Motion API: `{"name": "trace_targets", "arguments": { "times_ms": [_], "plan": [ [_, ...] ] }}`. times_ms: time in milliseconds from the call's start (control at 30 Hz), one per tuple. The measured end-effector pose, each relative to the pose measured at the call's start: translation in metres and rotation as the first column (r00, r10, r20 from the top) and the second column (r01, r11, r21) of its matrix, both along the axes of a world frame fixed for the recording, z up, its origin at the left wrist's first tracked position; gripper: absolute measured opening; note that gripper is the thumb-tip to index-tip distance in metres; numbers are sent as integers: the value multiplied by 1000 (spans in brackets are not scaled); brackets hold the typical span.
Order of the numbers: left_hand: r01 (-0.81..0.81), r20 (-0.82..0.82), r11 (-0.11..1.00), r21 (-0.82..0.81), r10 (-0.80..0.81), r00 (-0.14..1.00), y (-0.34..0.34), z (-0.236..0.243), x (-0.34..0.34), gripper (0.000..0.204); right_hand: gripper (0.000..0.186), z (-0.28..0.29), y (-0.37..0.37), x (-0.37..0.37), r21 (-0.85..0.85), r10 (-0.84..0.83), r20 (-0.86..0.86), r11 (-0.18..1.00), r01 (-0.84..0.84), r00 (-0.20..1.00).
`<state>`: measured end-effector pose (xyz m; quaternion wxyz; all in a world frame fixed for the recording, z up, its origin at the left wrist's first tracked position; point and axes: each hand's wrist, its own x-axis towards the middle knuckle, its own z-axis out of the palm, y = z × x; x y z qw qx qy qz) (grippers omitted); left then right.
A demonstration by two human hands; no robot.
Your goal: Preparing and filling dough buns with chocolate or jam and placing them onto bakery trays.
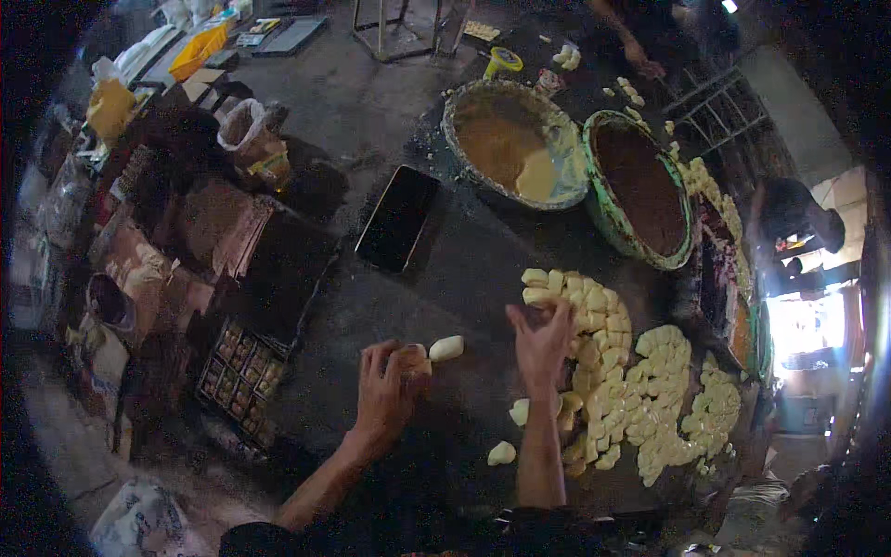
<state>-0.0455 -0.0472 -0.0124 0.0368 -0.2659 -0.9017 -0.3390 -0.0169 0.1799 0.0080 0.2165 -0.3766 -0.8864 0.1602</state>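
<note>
My left hand (pixel 385 390) has its fingers curled over a pale dough piece (pixel 418 360) on the dark worktop (pixel 343 390); another rounded piece (pixel 446 348) lies just beside it. My right hand (pixel 541 339) is at the upper left edge of a large spread of cut dough pieces (pixel 603 343), thumb apart from the bent fingers, which touch or nearly touch the top pieces. A few loose pieces (pixel 501 453) lie near my right forearm.
Ahead are a bowl of tan liquid (pixel 501 148), a green-rimmed bowl of dark contents (pixel 636 190) and a black tablet-like slab (pixel 394 218). A divided tray (pixel 243 381) and sacks (pixel 121 362) are left. Another person's hand (pixel 640 60) is at top right.
</note>
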Motion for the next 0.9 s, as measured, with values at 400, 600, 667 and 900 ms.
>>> {"name": "trace_targets", "arguments": {
  "times_ms": [400, 600, 667, 900],
  "plan": [
    [163, 85, 872, 462, -226, 970, -37, 28, 15, 27, 22, -39, -82, 124, -98, 218, -104, 969, -229, 970],
    [570, -249, 662, 486, -520, 817, 8, 73, 16, 43, 26, 16, -112, 127, -663, 43, -653, 451, -598, 756],
    [741, -345, 385, 550, -703, 622, 23, 74, 9, 55, 32, 21, -112, 127, -604, -8, -783, 253, -756, 622],
    [465, -6, 516, 719, -665, 747, 53, 45, -27, 43, 41, 107, -55, 44, -854, 211, -506, 16, -520, 836]
  ]
}}
